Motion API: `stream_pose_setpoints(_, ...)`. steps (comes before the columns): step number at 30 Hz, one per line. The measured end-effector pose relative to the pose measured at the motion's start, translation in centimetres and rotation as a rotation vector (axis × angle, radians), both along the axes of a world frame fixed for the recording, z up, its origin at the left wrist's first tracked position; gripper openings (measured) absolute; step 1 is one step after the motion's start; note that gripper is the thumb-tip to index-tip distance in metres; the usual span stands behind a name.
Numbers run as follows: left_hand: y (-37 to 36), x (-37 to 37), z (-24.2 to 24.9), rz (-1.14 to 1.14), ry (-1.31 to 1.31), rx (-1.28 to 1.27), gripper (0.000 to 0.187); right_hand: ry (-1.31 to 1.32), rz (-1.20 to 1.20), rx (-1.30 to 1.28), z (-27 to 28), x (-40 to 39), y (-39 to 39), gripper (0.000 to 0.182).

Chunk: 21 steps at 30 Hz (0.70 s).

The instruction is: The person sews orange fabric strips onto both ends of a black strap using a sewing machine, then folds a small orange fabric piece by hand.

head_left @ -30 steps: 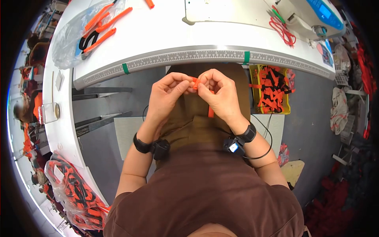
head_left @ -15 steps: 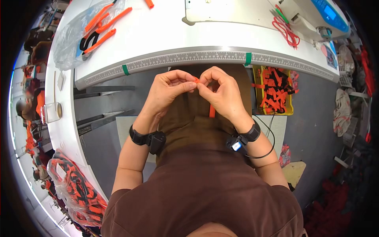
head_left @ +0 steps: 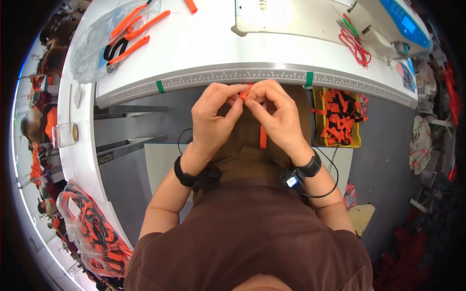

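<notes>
Both hands meet over my lap, just below the ruler edge of the table. My left hand pinches one part of an orange strip between thumb and fingers. From the other side my right hand grips the same strip, its fingers curled close to the left fingertips. A small fold of orange shows between the fingertips, and a longer tail hangs below the right hand. The fingers partly hide the strip, so its full shape cannot be made out.
A ruler lines the white table's front edge. A sewing machine stands at the right, with red cord beside it. Orange pieces lie on a plastic bag. A yellow crate of orange-black straps sits below right.
More orange now shows between my fingertips. My left hand has turned more upright and shifted right, with its fingers stretched further across the strip.
</notes>
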<state>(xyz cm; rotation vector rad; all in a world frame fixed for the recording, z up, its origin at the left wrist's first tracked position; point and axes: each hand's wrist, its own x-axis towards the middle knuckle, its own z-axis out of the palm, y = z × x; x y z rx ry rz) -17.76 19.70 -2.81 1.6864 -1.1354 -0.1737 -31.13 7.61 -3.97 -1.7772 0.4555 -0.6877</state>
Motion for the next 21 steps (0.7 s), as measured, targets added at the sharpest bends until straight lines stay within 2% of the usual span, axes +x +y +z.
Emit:
stream_pose_setpoints(2,0.6,0.7,-0.3,-0.047,0.122,-0.023,0.022,-0.051,0.035,0.028,-0.2,0.1,-0.2,0.012)
stream_pose_setpoints(4,1.0,1.4,0.1,-0.07,0.206,0.007,0.02,-0.133,0.073,0.299,0.4,0.5,0.0,0.013)
stream_pose_setpoints(5,1.3,1.8,0.3,-0.067,0.324,0.062,0.019,-0.14,0.075,0.299,0.7,0.6,-0.1,0.013)
stream_pose_setpoints(6,1.6,2.2,0.5,-0.063,0.442,0.118,0.018,-0.052,0.143,0.433,1.0,0.6,-0.2,0.016)
stream_pose_setpoints(7,1.8,2.7,0.6,-0.059,0.434,0.119,0.018,0.039,0.214,0.565,1.1,0.7,-0.3,0.018)
stream_pose_setpoints(11,3.0,4.0,0.7,-0.129,0.419,0.215,0.016,0.061,0.176,0.514,0.5,1.2,0.4,0.014)
stream_pose_setpoints(13,3.5,4.1,0.7,-0.144,0.409,0.238,0.015,0.04,0.179,0.354,0.3,1.3,1.0,0.011)
stream_pose_setpoints(17,3.7,3.9,1.0,-0.131,0.385,0.266,0.012,0.072,0.176,0.328,1.1,0.9,1.3,0.01)
stream_pose_setpoints(19,3.7,3.5,1.3,-0.119,0.364,0.275,0.01,0.109,0.195,0.195,0.7,0.7,1.2,0.011)
stream_pose_setpoints(21,3.5,3.1,1.7,-0.103,0.181,0.38,0.006,0.118,0.196,0.189,0.6,0.6,1.3,0.011)
